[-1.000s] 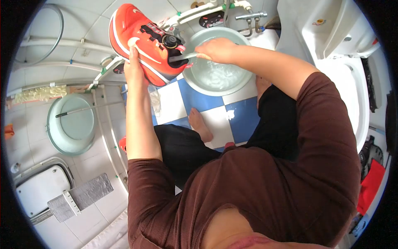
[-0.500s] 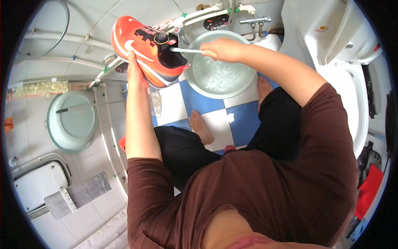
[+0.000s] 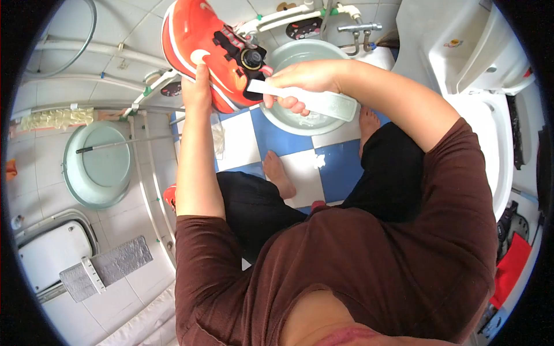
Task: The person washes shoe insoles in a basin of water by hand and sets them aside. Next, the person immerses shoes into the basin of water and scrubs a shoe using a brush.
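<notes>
An orange-red shoe (image 3: 216, 60) with a black round dial and a white swoosh is held up at the upper left by my left hand (image 3: 197, 91), closed on its side and sole. My right hand (image 3: 297, 86) is closed round a white brush (image 3: 323, 104). One end of the brush reaches the shoe's heel opening, and its wide flat end points right, over the basin. Below my right hand a pale green basin (image 3: 275, 124) of water sits on the floor. Part of the basin is hidden by my hand and the brush.
A wall tap (image 3: 360, 27) and white pipes (image 3: 283, 18) run behind the basin. A white sink (image 3: 487, 132) stands at the right. On the left wall hangs another green basin (image 3: 98, 173), crossed by a thin rod. A second red shoe (image 3: 169, 196) shows beside my knee.
The shoe has risen and tilted in my left hand. My right hand has turned the brush, whose wide flat end now shows, and its narrow end is out of the shoe's interior.
</notes>
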Action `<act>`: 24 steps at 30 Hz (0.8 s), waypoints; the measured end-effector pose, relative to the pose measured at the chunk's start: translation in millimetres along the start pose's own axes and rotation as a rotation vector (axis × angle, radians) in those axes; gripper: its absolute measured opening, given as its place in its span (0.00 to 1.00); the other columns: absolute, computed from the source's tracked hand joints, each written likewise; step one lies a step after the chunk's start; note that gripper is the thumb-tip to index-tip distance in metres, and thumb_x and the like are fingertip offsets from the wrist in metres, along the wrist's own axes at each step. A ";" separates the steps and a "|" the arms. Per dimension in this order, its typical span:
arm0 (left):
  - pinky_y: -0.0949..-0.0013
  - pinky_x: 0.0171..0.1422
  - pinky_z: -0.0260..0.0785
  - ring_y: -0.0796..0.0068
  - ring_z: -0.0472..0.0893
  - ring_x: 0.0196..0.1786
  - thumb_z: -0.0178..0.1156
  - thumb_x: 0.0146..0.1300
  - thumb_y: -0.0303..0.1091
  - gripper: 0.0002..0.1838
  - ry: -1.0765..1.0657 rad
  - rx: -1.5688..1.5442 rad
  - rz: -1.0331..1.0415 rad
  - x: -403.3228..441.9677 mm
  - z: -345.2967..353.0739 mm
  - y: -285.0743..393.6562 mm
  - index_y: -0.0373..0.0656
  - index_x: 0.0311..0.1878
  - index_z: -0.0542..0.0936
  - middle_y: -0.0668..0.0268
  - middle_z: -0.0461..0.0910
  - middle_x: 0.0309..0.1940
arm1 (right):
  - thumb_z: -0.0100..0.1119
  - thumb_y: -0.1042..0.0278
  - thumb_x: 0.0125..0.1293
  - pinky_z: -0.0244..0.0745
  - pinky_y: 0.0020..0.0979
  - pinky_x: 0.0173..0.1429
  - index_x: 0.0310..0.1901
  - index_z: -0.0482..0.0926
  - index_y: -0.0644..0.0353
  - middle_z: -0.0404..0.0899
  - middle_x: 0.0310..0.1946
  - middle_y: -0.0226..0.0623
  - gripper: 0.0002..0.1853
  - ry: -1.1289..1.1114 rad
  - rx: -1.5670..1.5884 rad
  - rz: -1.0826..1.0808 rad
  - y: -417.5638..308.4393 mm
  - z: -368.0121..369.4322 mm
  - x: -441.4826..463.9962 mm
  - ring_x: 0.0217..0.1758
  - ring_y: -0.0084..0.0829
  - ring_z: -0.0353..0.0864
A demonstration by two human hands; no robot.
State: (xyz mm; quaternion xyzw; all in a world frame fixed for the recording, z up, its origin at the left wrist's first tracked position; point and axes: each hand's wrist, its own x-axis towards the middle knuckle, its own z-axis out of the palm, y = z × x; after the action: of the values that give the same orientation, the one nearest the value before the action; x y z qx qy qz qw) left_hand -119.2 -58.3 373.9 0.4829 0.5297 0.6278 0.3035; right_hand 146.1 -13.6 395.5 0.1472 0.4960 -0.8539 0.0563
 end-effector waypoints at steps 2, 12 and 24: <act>0.68 0.57 0.66 0.71 0.75 0.52 0.61 0.60 0.42 0.27 -0.011 0.148 0.042 -1.3 0.2 4.2 0.34 0.57 0.69 0.60 0.75 0.52 | 0.39 0.52 0.72 0.63 0.24 0.27 0.41 0.73 0.60 0.62 0.19 0.25 0.19 -0.017 -0.056 0.023 4.2 -1.8 1.0 0.21 0.20 0.61; 0.68 0.52 0.69 0.73 0.77 0.46 0.61 0.60 0.42 0.23 -0.077 0.157 0.068 -14.3 9.1 33.2 0.35 0.52 0.73 0.61 0.78 0.45 | 0.34 0.52 0.72 0.69 0.32 0.32 0.39 0.73 0.60 0.67 0.21 0.32 0.21 0.070 -0.776 0.173 22.4 -7.3 9.0 0.23 0.27 0.68; 0.62 0.55 0.71 0.63 0.78 0.51 0.53 0.65 0.51 0.31 0.041 -0.061 -0.321 -18.6 6.0 42.0 0.31 0.57 0.68 0.52 0.75 0.52 | 0.35 0.46 0.71 0.74 0.48 0.44 0.45 0.70 0.49 0.78 0.37 0.40 0.18 0.556 -1.588 -0.146 53.0 -45.5 24.1 0.44 0.46 0.78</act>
State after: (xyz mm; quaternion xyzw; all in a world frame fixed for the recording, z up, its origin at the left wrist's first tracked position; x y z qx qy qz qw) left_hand -101.6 -83.3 408.6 0.3698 0.5867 0.5969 0.4034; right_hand 144.9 0.2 322.9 0.2365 0.9530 -0.1857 -0.0364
